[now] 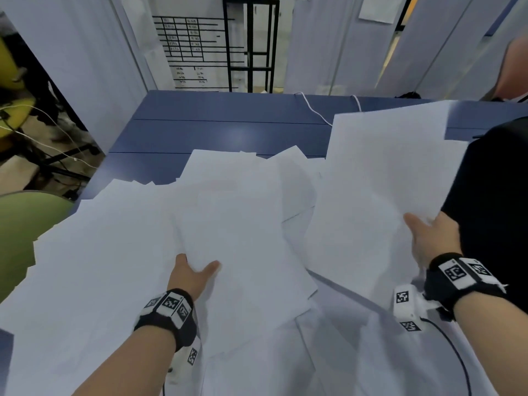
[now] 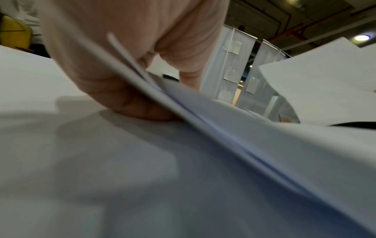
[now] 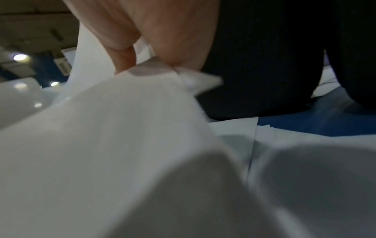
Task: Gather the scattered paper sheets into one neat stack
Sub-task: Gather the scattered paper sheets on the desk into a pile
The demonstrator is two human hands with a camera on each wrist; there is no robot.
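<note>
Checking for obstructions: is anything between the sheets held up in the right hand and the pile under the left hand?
Nothing visible. The raised sheets in the right hand hang beside the pile that the left hand grips; only more loose paper lies between them on the blue table.

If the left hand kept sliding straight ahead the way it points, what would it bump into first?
Probably just more loose paper sheets. The left hand already has its fingers tucked under some, pointing into the pile.
</note>
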